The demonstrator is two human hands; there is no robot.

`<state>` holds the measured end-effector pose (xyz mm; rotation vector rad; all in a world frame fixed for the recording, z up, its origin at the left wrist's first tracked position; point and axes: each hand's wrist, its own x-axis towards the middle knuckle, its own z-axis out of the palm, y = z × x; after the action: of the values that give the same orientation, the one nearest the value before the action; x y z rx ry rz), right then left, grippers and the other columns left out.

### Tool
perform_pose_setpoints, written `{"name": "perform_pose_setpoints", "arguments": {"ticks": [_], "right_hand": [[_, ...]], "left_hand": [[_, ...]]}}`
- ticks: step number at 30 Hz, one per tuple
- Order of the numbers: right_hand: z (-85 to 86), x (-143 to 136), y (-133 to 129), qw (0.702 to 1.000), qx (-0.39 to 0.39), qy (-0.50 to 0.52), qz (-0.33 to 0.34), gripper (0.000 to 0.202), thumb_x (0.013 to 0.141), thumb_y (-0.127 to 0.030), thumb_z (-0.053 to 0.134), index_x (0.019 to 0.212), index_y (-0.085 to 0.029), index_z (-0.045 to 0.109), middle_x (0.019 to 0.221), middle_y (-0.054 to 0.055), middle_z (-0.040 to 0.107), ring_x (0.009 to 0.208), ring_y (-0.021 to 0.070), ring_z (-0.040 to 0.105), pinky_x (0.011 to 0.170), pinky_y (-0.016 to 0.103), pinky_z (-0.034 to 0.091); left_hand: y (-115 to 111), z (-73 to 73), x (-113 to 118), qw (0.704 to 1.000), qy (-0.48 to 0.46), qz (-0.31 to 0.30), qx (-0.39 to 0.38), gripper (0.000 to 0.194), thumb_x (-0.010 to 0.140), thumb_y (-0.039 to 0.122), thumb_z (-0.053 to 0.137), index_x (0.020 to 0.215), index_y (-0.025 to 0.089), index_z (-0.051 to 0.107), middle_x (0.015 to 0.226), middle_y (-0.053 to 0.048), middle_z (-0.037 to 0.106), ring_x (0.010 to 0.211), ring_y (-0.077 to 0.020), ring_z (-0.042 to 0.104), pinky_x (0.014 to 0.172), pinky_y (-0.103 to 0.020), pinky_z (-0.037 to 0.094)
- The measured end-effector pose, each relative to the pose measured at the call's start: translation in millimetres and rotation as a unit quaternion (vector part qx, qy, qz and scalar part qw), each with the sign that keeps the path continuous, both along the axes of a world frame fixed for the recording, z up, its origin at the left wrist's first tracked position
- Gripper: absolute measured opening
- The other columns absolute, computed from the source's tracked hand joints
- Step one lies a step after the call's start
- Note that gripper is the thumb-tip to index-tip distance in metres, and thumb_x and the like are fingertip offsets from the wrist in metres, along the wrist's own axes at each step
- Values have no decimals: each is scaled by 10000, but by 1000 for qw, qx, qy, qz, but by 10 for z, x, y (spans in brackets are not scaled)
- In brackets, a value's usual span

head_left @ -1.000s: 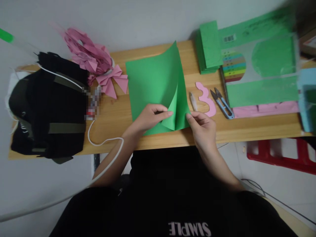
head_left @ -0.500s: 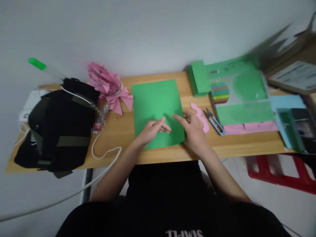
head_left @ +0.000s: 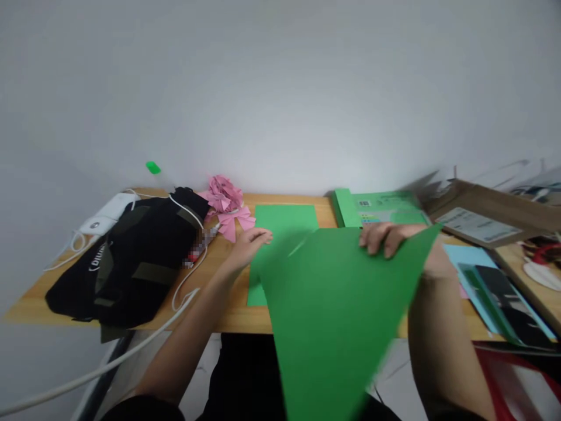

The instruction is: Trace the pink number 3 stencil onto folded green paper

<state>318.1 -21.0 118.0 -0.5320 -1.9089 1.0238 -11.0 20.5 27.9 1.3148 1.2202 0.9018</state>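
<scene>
A green sheet of paper hangs tilted from my right hand, whose fingers are closed over its top edge. The sheet droops toward me past the table's front edge, its lower end blurred. A second green sheet lies flat on the table, partly covered by the raised one. By the flat sheet's left side is my left hand, fingers and thumb drawn together with nothing visible in them. Whether its fingertips touch the flat sheet, I cannot tell.
Left on the wooden table are a black bag, pink paper bows, a blurred tube and a white cable. To the right stand a folded green piece, a green paper pack and a cardboard box.
My right hand has taken hold of a green sheet and lifted it off the other, toward the right. My left hand has shifted left and away from the sheet's middle. The view has tilted up.
</scene>
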Motion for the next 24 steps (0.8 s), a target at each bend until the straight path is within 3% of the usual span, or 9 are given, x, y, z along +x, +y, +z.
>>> {"name": "perform_pose_setpoints", "arguments": {"ticks": [3, 5, 6, 9, 13, 16, 19, 24], "right_hand": [[-141, 30, 287, 996, -10, 78, -40, 579, 703, -789, 608, 456, -277, 496, 435, -11, 416, 483, 192, 496, 537, 377, 479], [-241, 2, 424, 983, -65, 76, -154, 641, 681, -853, 543, 434, -277, 403, 427, -21, 286, 452, 193, 401, 541, 389, 444], [-270, -17, 451, 981, -70, 74, -165, 633, 715, -849, 496, 454, -280, 403, 442, -19, 275, 469, 201, 402, 570, 401, 448], [-252, -57, 355, 981, -79, 58, -166, 618, 720, -841, 479, 497, -268, 420, 490, -4, 359, 557, 218, 485, 638, 428, 469], [-50, -71, 68, 984, -105, 22, -146, 493, 720, -645, 679, 533, -221, 512, 681, 42, 602, 719, 219, 599, 681, 396, 483], [129, -128, -45, 984, -107, -76, -123, 379, 785, -485, 716, 575, -199, 586, 924, 80, 688, 852, 211, 642, 793, 401, 496], [268, -248, -78, 969, -64, -211, -115, 301, 835, -439, 683, 652, -201, 652, 1125, 117, 675, 1097, 244, 629, 970, 445, 457], [416, -465, -78, 963, 5, -249, -101, 247, 866, -405, 648, 723, -208, 689, 1271, 109, 658, 1235, 242, 589, 1084, 450, 410]], "left_hand": [[-54, -10, 294, 995, -40, -56, -68, 327, 953, 379, 594, 1188, 150, 597, 1157, -83, 636, 983, -196, 648, 847, -400, 566], [-94, -5, 487, 989, -71, -81, -102, 336, 969, 428, 554, 1135, 143, 616, 1047, -68, 666, 872, -165, 660, 784, -359, 571], [-116, 0, 566, 985, -85, -92, -115, 365, 977, 462, 522, 1089, 132, 631, 957, -59, 678, 789, -151, 660, 730, -334, 567], [-181, 32, 696, 981, -126, -93, -116, 377, 945, 494, 548, 1019, 142, 659, 813, -58, 703, 655, -129, 652, 616, -253, 519], [-243, 173, 663, 984, -155, -54, -74, 405, 735, 290, 808, 1069, 166, 617, 768, -14, 726, 590, -98, 633, 519, -177, 421], [-275, 380, 611, 985, -167, -26, -21, 380, 714, 164, 791, 1041, 169, 595, 734, 9, 733, 675, -109, 683, 634, -189, 486], [-312, 605, 611, 985, -169, -13, 30, 326, 726, 84, 740, 1005, 176, 599, 734, 19, 740, 739, -119, 713, 763, -235, 532], [-349, 906, 659, 981, -171, -36, 88, 229, 714, 70, 722, 908, 165, 647, 742, 4, 736, 771, -136, 728, 770, -249, 566]]}}
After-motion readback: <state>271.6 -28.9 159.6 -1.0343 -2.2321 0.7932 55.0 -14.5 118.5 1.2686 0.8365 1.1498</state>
